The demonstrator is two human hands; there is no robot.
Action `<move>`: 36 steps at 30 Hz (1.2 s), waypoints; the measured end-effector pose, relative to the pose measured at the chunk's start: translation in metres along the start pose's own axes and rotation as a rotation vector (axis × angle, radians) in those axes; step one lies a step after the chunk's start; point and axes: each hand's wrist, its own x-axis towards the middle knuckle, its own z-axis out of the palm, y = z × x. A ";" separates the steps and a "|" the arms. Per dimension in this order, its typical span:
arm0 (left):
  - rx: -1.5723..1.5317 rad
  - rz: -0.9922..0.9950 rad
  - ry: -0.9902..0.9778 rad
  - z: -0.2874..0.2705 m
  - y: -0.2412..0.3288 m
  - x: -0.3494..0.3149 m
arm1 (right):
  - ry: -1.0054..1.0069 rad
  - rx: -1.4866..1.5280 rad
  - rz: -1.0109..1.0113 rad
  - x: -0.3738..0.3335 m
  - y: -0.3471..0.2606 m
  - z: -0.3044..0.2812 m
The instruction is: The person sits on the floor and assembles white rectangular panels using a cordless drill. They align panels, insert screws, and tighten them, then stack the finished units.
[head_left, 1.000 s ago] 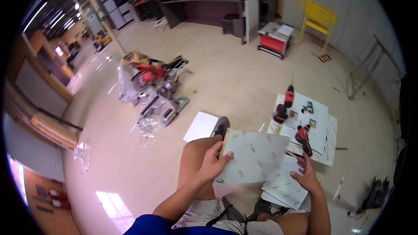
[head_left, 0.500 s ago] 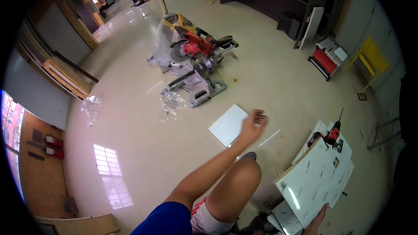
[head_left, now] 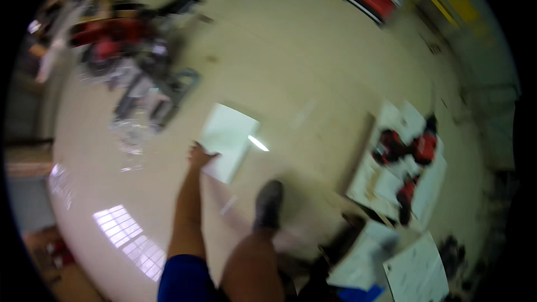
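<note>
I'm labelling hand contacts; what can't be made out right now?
Head view: left hand at white panel: blur hides whether its fingers grip.
Head view: right hand: beyond the edge or hidden, unclear which.
Head view: marked panel: blur obscures its markings.
Head view: saw: blur smears its details.

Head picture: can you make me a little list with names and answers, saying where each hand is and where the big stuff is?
Left hand: at the near-left edge of the white panel; touch too blurred to tell
Right hand: not visible
White panel: flat on the floor
Shoe: right of the panel's near end
Power tools: red and black, on white boards, right side
Saw: red and grey, far left
</note>
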 end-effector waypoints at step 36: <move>-0.362 0.617 -0.078 -0.021 0.055 -0.164 | -0.199 0.534 0.116 0.024 0.021 0.001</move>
